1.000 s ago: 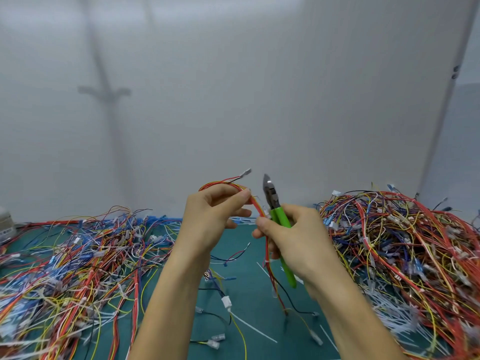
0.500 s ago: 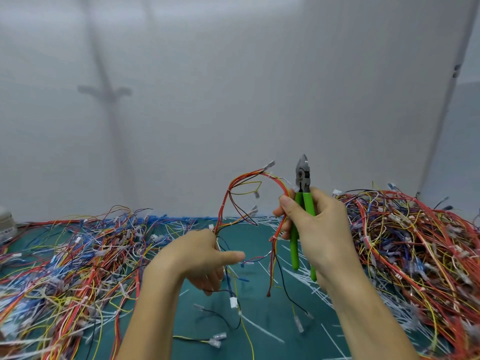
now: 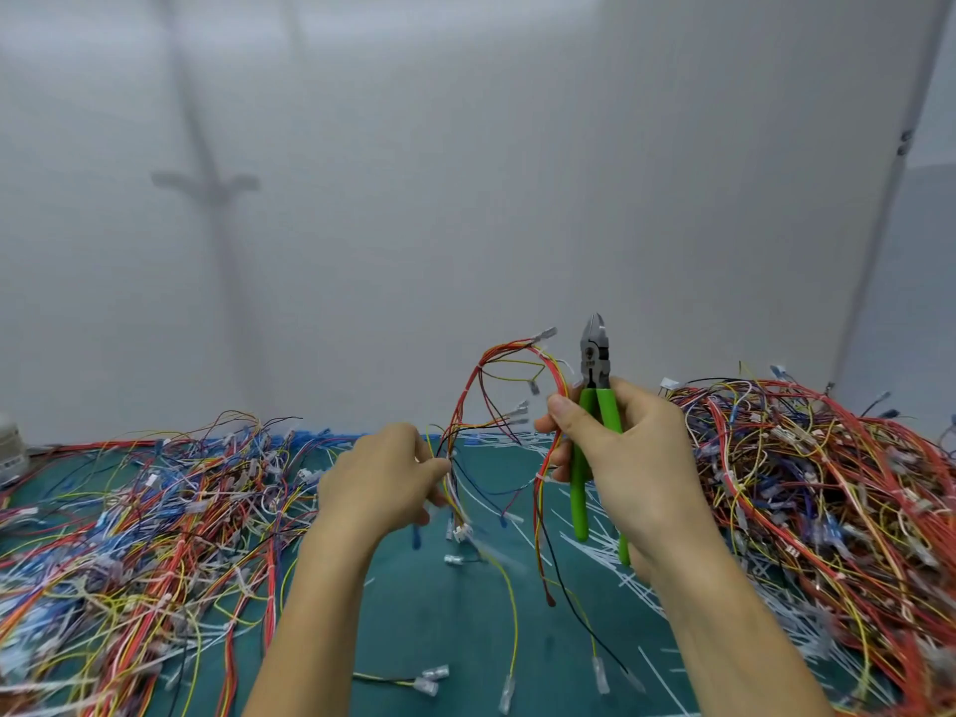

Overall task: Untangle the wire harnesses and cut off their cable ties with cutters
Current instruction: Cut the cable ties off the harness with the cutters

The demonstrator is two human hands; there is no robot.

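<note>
A wire harness (image 3: 491, 385) of red, yellow and black wires arches in the air between my hands. My left hand (image 3: 380, 481) pinches one end of it low at centre, with loose ends and white connectors dangling below. My right hand (image 3: 628, 458) grips the green-handled cutters (image 3: 595, 406), jaws pointing up and closed, and also pinches the harness's red and yellow strands between thumb and fingers. A white cable tie (image 3: 540, 477) sits on the strands just below that hand.
A big tangle of harnesses (image 3: 134, 525) covers the green mat (image 3: 439, 623) on the left. A taller heap (image 3: 827, 489) fills the right. Cut white ties (image 3: 610, 551) litter the mat under my right hand. A grey wall stands close behind.
My left hand dropped from the top of the harness to its lower end and drew away leftward. My right hand rose slightly with the cutters, and the harness spread into an arch.
</note>
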